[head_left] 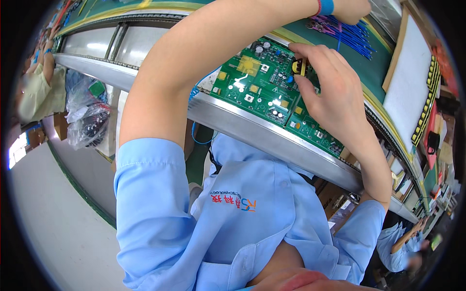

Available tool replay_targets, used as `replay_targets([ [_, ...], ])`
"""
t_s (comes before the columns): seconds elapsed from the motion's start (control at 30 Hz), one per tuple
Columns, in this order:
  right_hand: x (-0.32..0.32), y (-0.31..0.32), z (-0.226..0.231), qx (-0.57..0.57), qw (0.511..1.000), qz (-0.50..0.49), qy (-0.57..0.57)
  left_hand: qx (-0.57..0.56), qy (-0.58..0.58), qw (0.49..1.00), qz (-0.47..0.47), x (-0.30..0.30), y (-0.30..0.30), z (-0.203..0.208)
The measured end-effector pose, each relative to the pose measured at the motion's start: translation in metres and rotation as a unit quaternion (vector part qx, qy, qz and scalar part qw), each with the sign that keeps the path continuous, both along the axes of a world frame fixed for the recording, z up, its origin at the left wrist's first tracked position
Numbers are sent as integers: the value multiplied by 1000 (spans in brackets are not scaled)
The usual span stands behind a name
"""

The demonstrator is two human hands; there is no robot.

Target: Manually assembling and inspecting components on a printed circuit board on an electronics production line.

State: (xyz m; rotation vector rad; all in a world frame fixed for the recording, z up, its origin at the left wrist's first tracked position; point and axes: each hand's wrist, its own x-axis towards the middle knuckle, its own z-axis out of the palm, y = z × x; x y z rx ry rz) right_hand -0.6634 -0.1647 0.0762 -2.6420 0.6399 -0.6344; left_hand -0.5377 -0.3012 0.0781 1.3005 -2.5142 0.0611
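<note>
My right hand (335,87) is over a green circuit board (233,82) in front of me. Its thumb and fingers close about a small yellow-and-black transformer (298,67), low against the board's surface. Whether the transformer is fully seated cannot be made out. My left arm crosses over the board to the far right. There my left hand (353,9) is cut off by the top edge, its fingers out of sight. Beside that hand lies a bundle of blue wires (347,34) with pinkish ends. Yellow squares and small parts dot the board.
The board rests along a metal conveyor rail (242,123). At right, a row of yellow-and-black parts (427,102) lines a white panel (410,68). Plastic bags (87,114) hang at left. Other people work at far left and lower right.
</note>
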Motion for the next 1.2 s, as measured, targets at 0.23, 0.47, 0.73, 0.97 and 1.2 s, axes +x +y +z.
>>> replay_targets([
  [0.23,16,-2,-4,-24,998,-21,58,-235,255,937,-30,15,21,27],
  [0.47,24,-2,6,-13,995,-21,93,-278,240,929,-49,46,53,34],
  [0.73,12,-12,19,3,995,-19,99,-89,187,976,-71,116,112,28],
  [0.97,-17,-16,28,157,983,-75,61,-6,24,1000,-10,143,153,21],
  [1.2,-29,-18,26,190,977,-86,43,-61,-64,994,-65,138,153,13],
])
